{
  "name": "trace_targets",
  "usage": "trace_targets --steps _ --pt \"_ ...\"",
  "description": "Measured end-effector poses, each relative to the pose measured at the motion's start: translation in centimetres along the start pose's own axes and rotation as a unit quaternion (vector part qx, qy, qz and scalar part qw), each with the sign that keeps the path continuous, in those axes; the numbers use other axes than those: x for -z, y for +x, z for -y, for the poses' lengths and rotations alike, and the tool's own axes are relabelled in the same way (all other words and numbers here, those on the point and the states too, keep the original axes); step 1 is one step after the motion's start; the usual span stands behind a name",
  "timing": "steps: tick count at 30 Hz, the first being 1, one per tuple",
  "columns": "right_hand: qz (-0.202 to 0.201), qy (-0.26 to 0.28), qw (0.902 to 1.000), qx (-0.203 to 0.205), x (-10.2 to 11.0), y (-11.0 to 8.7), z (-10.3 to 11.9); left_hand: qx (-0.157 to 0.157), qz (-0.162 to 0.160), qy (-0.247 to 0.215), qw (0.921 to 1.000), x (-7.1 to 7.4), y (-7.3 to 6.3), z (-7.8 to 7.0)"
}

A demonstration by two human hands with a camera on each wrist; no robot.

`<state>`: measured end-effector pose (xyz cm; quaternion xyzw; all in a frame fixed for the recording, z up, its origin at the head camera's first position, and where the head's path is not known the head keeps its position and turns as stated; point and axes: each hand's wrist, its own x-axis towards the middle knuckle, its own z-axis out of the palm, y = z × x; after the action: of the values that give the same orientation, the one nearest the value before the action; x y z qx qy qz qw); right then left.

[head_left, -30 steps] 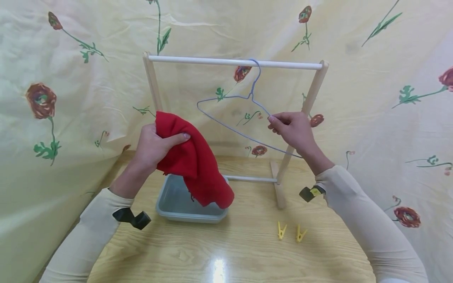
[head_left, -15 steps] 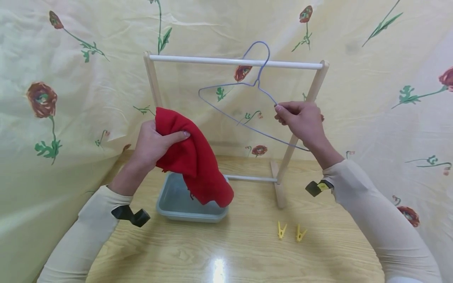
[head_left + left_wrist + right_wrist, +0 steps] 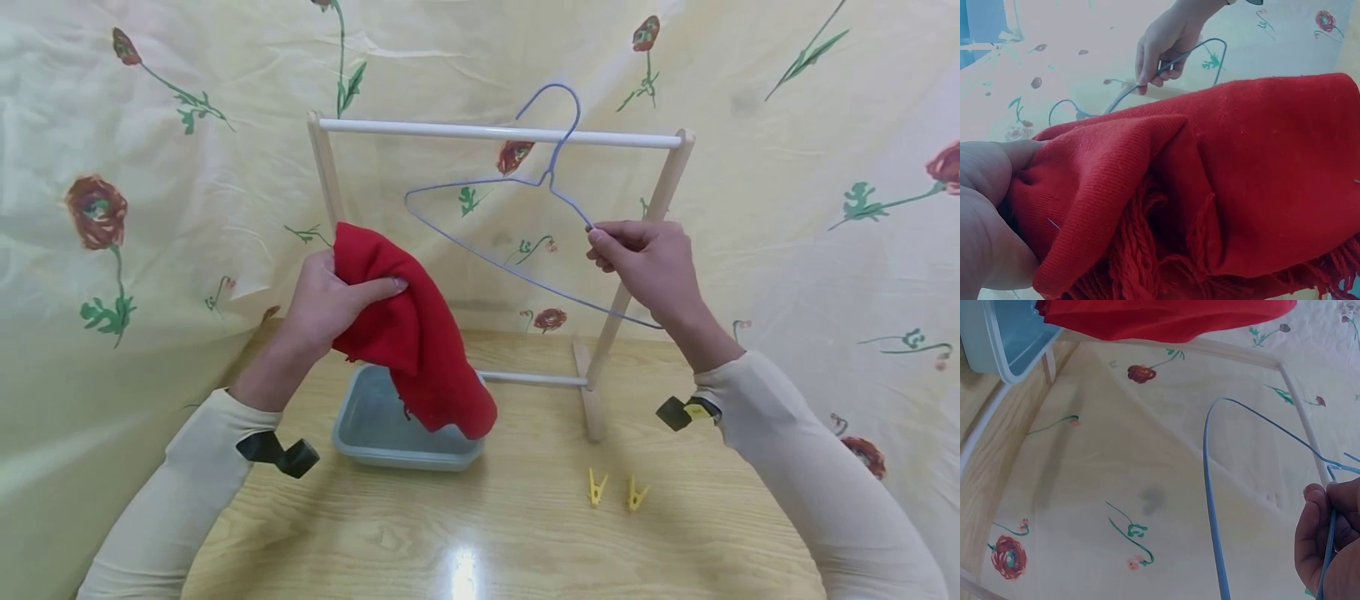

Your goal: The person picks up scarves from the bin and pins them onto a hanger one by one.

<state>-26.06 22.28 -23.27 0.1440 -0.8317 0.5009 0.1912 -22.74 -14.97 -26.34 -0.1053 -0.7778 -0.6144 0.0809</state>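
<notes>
My left hand (image 3: 324, 304) grips a folded red scarf (image 3: 431, 358), thumb on top, and its lower end hangs over the grey-blue basin. Loose fringe runs along the scarf's edge in the left wrist view. A thin blue wire hanger (image 3: 517, 271) is pinched by its right shoulder between the thumb and fingers of my right hand (image 3: 648, 262). The hanger's hook stands above the white rail (image 3: 420, 128) in the head view, and its left end points toward the scarf. In the right wrist view the hanger (image 3: 1210, 487) and the scarf (image 3: 1172, 319) are apart.
A wooden-sided rack (image 3: 660, 192) stands at the back of the table (image 3: 525, 533). Below the scarf sits the grey-blue basin (image 3: 405, 458). Two yellow clothespins (image 3: 596, 487) lie at the front right. Flowered cloth (image 3: 825, 250) covers the walls behind.
My right hand has lifted the hanger up off the rail and brought it slightly to the right. The left hand and scarf have barely moved.
</notes>
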Motion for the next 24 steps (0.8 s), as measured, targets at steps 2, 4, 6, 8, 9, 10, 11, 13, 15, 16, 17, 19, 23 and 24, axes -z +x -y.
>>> trace_targets --steps 2,4,6,8,9,10,11,13,15,16,17,19,23,24 --pt "0.003 -0.002 1.0 0.0 -0.2 -0.4 -0.1 -0.006 0.007 -0.001 1.0 -0.1 0.0 -0.1" --pt "0.006 -0.003 1.0 0.001 -0.3 -0.9 -0.3 -0.01 0.014 -0.002 0.9998 -0.2 -0.1 -0.3" --pt "0.008 -0.003 1.0 0.005 -0.6 -1.3 -0.6 -0.008 0.022 -0.004 0.9997 -0.3 -0.2 -0.5" --pt "0.01 -0.004 0.9999 0.011 -0.8 -1.7 -0.8 -0.008 0.03 -0.006 0.9995 -0.4 -0.3 -0.6" --pt "0.012 -0.005 0.9998 0.014 -0.9 -1.9 -1.0 -0.009 0.034 -0.007 0.9994 -0.4 -0.4 -0.7" --pt "0.013 -0.004 0.9998 0.017 -1.0 -2.0 -1.1 -0.01 0.037 -0.007 0.9992 -0.5 -0.4 -0.7" --pt "0.014 -0.003 0.9997 0.022 -1.2 -2.2 -1.3 -0.012 0.041 -0.007 0.9991 -0.5 -0.4 -0.8" --pt "0.017 0.001 0.9994 0.03 -1.5 -2.5 -1.5 -0.016 0.044 -0.004 0.9989 -0.6 -0.3 -0.8" --pt "0.021 0.0 0.9991 0.038 -1.8 -2.8 -1.8 -0.019 0.046 -0.002 0.9988 -0.6 -0.3 -0.8" --pt "0.022 -0.001 0.9989 0.042 -1.9 -3.0 -1.9 -0.021 0.046 -0.001 0.9987 -0.7 -0.3 -0.8" --pt "0.024 -0.002 0.9988 0.044 -2.0 -3.2 -2.0 -0.023 0.046 0.0 0.9987 -0.7 -0.3 -0.8" --pt "0.027 -0.005 0.9987 0.044 -2.3 -3.5 -2.2 -0.028 0.047 0.0 0.9985 -0.8 -0.2 -0.8" --pt "0.031 -0.005 0.9989 0.036 -2.8 -4.1 -2.5 -0.035 0.051 -0.001 0.9981 -0.9 -0.2 -0.9" --pt "0.032 -0.008 0.9989 0.033 -3.0 -4.2 -2.6 -0.035 0.053 -0.001 0.998 -1.0 -0.2 -0.9"
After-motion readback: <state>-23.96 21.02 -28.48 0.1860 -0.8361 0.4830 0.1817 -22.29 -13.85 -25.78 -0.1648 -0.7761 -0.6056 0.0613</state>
